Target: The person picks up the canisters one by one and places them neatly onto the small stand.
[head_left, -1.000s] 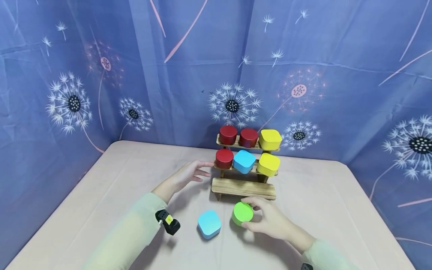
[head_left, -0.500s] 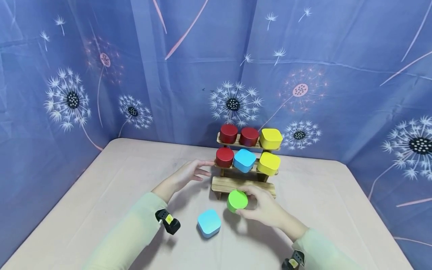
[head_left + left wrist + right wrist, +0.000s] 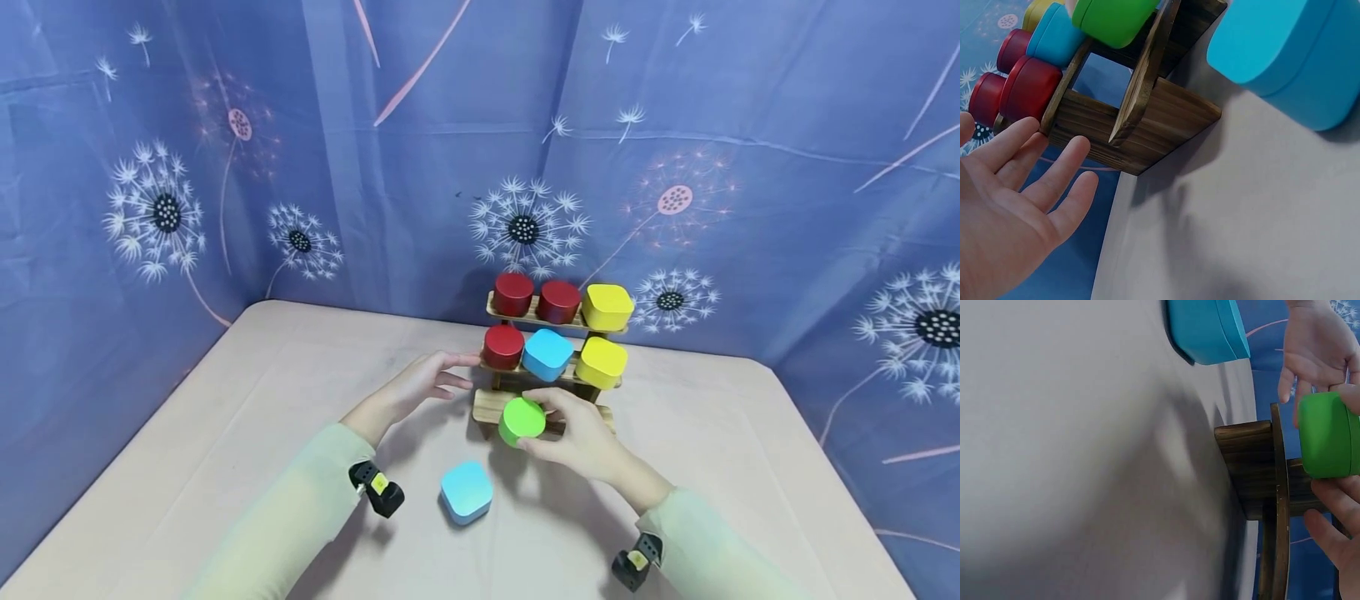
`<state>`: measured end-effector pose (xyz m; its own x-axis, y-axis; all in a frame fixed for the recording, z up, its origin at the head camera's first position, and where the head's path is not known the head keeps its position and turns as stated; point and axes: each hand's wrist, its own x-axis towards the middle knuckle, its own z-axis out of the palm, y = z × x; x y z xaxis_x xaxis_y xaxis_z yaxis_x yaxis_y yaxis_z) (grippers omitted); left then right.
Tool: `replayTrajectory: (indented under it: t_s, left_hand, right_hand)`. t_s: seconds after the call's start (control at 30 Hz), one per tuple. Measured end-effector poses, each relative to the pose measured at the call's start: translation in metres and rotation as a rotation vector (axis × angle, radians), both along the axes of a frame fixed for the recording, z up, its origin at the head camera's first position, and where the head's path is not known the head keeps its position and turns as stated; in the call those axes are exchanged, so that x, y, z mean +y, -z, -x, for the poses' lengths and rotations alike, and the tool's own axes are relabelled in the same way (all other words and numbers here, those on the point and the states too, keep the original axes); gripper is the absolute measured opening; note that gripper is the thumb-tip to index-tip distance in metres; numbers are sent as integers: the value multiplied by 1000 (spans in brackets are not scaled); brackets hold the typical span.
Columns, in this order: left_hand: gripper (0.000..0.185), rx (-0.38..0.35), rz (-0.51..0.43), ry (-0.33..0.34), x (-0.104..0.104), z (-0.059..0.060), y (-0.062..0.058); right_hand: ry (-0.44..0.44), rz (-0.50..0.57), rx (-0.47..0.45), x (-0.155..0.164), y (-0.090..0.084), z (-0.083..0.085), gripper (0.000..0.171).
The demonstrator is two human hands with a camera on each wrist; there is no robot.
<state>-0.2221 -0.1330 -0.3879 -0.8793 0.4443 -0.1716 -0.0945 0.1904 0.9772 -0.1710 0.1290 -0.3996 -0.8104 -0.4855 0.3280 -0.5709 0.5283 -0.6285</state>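
- Holding the green tin (image 3: 522, 419), the right hand (image 3: 581, 437) has fingers and thumb clamped round its sides, carrying it just above the rack's (image 3: 551, 371) empty bottom step.
- The left hand (image 3: 420, 385) hovers at the rack's left end, fingers straight and slightly apart, holding nothing; I cannot tell whether a fingertip touches the wood.
- On the rack's upper steps sit three red tins (image 3: 503, 346), one blue tin (image 3: 547, 354) and two yellow tins (image 3: 601, 362).
- A second blue tin (image 3: 466, 492) lies on the table (image 3: 225, 433), in front of the rack.
- Judged step: placing green on the bottom step. It likely needs lowering flat at the rack's left end, then letting go.
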Motion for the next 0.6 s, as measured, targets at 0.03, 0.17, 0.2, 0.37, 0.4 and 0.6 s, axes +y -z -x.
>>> replayTrajectory:
  t_s: [0.03,0.17,0.2,0.37,0.4,0.6]
  left_hand:
    - [54,1,3,2,0,0,-1]
    - [53,-2,7,1,2,1,-1]
    - [53,-3,9,0,2,1,-1]
    - [53,-6,3,-1,2,1,-1]
    - [53,-8,2,-1,2,0,0]
    - [54,-10,3,-1,1,0,0]
  right_hand:
    - [4,6,-6,0,-1,1,57]
    - [26,10,-21,-4,-3,3,57]
    - [33,11,-25,-5,-3,4,57]
    - [60,15,-39,-10,0,6,57]
    - [64,17,-39,-11,0,7,57]
    - [83,20,-34,-16,3,8,58]
